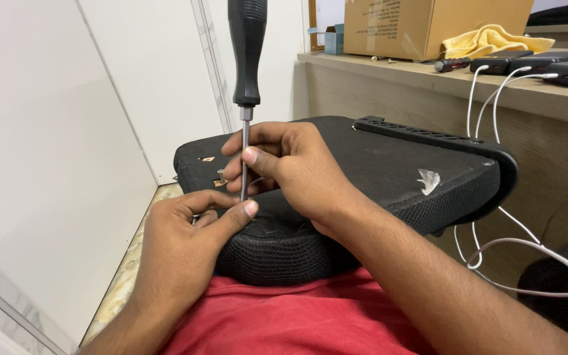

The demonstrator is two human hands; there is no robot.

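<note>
Now—hands (297,167) steady screwdriver (246,98) (upright).

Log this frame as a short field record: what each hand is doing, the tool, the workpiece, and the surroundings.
left hand: fingertips pinched at the screwdriver tip
right hand: fingers grip the metal shaft
screwdriver: upright, black handle
seat cushion: black mesh, upside down on the lap, torn fabric
loose screw: standing up from the cushion base
shelf: cardboard box, yellow cloth, power banks with white cables
</note>
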